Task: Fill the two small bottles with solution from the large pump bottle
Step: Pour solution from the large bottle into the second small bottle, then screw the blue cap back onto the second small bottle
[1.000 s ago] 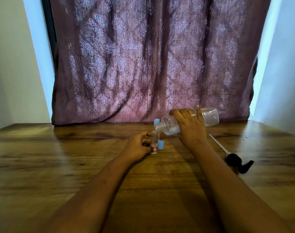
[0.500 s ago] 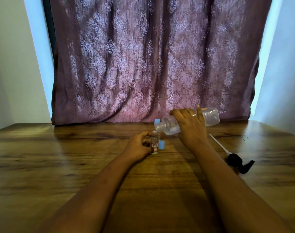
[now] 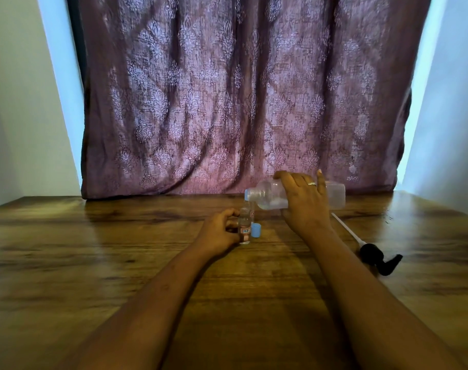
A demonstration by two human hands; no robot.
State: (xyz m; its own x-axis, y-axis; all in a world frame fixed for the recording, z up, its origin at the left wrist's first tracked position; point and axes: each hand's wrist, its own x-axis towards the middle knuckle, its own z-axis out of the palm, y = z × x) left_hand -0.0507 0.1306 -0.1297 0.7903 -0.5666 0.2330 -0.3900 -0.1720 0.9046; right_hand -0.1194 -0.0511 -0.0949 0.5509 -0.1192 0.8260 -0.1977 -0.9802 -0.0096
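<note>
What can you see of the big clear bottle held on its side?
The large bottle is clear plastic, with a squarish body, rounded shoulder and open threaded neck; its black pump lies apart on the table. The right hand grips its middle, holding it nearly level in the air, mouth to the left just above the small bottle held by the left hand. A little clear liquid pools along its lower side.

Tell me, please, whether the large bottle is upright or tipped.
Tipped. The right hand holds the large bottle almost on its side, its open mouth toward the small bottle that the left hand grips.
</note>
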